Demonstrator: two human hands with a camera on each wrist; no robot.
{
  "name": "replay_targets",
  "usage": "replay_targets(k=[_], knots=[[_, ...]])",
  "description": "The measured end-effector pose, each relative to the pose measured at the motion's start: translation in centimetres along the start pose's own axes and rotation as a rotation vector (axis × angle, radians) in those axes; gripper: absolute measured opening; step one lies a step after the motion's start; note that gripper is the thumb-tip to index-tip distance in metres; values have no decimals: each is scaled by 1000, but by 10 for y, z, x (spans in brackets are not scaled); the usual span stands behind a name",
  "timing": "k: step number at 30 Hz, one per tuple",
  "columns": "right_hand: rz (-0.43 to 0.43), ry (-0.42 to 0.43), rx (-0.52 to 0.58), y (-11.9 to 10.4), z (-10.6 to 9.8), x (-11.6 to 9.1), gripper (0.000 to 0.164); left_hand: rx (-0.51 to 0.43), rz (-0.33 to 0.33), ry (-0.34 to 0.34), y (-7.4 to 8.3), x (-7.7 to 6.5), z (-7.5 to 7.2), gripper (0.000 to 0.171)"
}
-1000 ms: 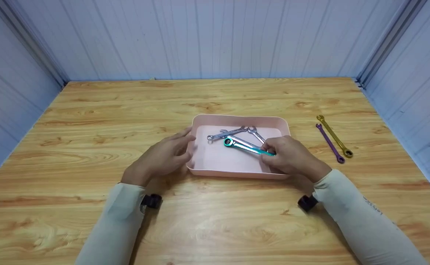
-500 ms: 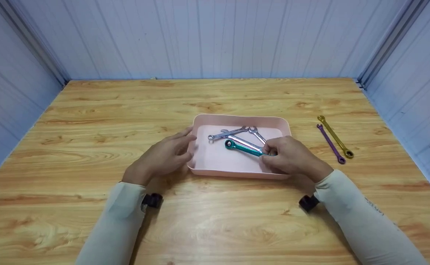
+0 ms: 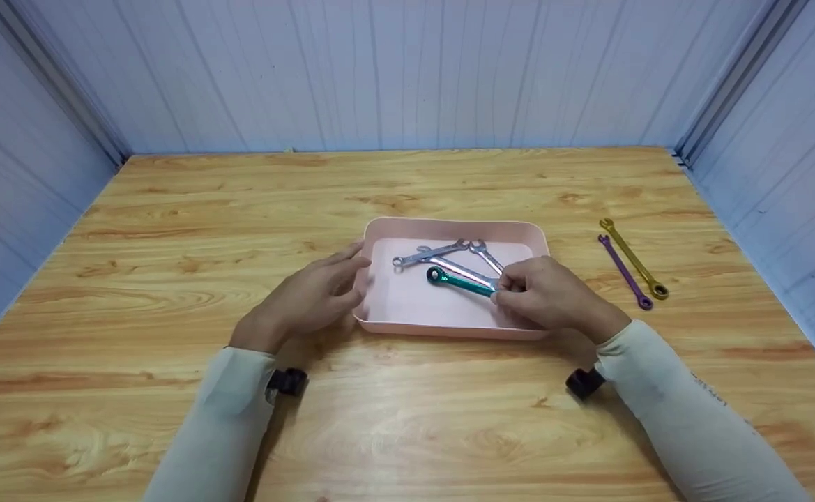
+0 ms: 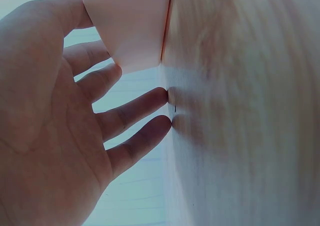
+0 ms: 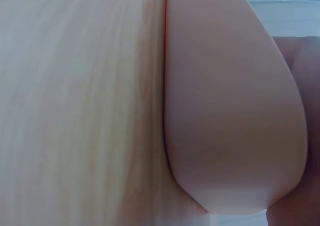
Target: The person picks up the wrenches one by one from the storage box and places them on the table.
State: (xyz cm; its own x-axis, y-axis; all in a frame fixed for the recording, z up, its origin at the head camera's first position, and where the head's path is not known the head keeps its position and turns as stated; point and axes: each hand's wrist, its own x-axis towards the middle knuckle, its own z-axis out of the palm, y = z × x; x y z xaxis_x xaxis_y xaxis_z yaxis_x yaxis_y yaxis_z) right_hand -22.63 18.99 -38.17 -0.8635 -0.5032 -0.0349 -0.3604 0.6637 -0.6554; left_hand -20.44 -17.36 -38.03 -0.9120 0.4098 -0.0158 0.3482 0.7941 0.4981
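In the head view, a pink tray (image 3: 407, 303) lies between my two hands. Its left side is touched by my left hand (image 3: 309, 300); the left wrist view shows thumb and two fingers against the tray wall (image 4: 135, 26), with the other two fingertips on the tabletop. Inside the tray, my right hand (image 3: 546, 293) pinches a green ratcheting combination wrench (image 3: 461, 282) near its right end, which the fingers hide. Behind it lie silver combination wrenches (image 3: 428, 255), partly crossing, and another silver wrench (image 3: 487, 258). The tray wall covers most of the right hand in the right wrist view.
Right of the tray, a purple wrench (image 3: 625, 272) and a gold wrench (image 3: 634, 258) lie side by side on the wooden table (image 3: 240, 202). Pale panel walls (image 3: 407, 77) stand at the back and both sides.
The green wrench has turned slightly in my right hand, its bright glare giving way to dark green. Both hands and the tray stay in place.
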Motion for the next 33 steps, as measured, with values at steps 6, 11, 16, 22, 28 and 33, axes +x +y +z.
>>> replay_targets(k=[6,11,16,22,28,33], knots=[[13,-7,31,0,1,-1,14,-2,1,-4,1,0,1,51],[11,-2,63,1,0,-2,14,9,8,-2,1,0,1,51],[-12,7,70,2,1,-2,14,3,17,-3,1,0,1,50],[-36,27,65,2,-1,-1,15,-8,25,0,0,0,1,51],[-20,29,104,2,-1,0,14,-11,17,3,0,-1,1,51],[-27,45,111,2,-1,0,14,-10,4,0,0,-1,0,51]])
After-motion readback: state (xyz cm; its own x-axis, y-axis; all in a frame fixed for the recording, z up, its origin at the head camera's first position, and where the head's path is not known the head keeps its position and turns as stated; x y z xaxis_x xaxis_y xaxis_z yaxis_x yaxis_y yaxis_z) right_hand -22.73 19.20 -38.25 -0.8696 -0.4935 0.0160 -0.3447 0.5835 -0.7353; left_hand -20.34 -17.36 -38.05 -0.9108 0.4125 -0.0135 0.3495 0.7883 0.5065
